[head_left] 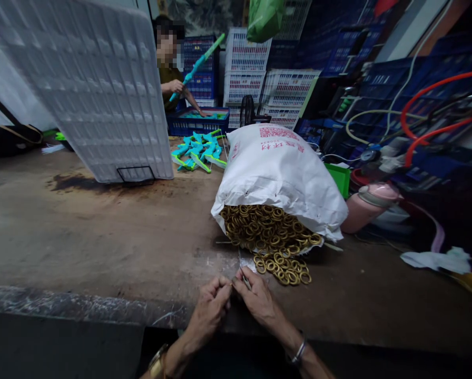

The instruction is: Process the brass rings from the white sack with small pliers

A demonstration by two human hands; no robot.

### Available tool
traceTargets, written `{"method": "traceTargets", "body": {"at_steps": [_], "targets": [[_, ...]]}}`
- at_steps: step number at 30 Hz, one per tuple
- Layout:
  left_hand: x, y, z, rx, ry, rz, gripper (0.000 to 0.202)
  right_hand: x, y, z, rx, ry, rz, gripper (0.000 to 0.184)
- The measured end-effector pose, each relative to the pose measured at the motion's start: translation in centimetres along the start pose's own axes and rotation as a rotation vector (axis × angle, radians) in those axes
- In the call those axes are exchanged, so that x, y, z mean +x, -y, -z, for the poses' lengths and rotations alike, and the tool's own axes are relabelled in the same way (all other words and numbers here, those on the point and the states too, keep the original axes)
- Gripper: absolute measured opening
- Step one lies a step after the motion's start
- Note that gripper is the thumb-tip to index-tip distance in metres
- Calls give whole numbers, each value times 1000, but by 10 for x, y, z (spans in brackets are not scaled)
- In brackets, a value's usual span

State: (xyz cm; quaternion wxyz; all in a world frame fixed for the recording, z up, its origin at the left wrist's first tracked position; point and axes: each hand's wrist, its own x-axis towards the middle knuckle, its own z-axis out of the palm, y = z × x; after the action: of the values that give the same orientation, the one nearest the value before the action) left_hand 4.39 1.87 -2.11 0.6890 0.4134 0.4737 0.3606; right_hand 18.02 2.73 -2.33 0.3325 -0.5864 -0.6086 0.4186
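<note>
My left hand (210, 308) and my right hand (257, 300) meet at the near edge of the worn workbench (101, 237), fingers pinched together. The right hand pinches a thin metal wire or pin (242, 271) that sticks up from its fingertips. What the left fingers grip is too small to name. Just beyond the hands lies a heap of brass rings (273, 237) spilling from the open mouth of a white woven sack (279, 173) with red print.
A white plastic grid tray (97, 89) leans upright at the back left. Turquoise plastic parts (198, 150) lie behind it, where another person (173, 79) holds one. Stacked crates (247, 68), a pink flask (368, 205), red hoses (429, 116) and rags crowd the right.
</note>
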Motion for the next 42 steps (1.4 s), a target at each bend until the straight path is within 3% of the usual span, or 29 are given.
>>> {"method": "traceTargets", "body": {"at_steps": [4, 9, 14, 16, 18, 23, 28, 32, 39, 42], "targets": [[-1, 2, 2, -187, 125, 99, 32, 0, 3, -1, 59, 12, -27, 19], [-6, 0, 1, -261, 133, 74, 32, 1, 3, 0, 158, 53, -62, 17], [-3, 9, 4, -251, 89, 28, 31, -5, -1, -1, -173, -12, 10, 14], [-2, 11, 6, -215, 79, 7, 31, -8, -1, -2, -327, 30, 30, 11], [-1, 11, 6, -159, 60, -3, 33, -11, 1, -4, -428, 81, 52, 19], [-1, 7, 5, -60, -6, -3, 37, -14, 7, -4, -553, 144, 84, 28], [-3, 7, 7, 3, 27, -104, 37, -13, 3, -2, -656, 204, 87, 31], [-10, 3, 8, -16, 98, -81, 36, -8, -6, 0, -823, 99, 0, 29], [-7, 0, 9, -241, 139, 27, 31, 0, -19, 20, -884, -261, -149, 20], [-4, 0, 8, -337, 126, 34, 23, 2, -20, 28, -917, -286, -203, 24]]}}
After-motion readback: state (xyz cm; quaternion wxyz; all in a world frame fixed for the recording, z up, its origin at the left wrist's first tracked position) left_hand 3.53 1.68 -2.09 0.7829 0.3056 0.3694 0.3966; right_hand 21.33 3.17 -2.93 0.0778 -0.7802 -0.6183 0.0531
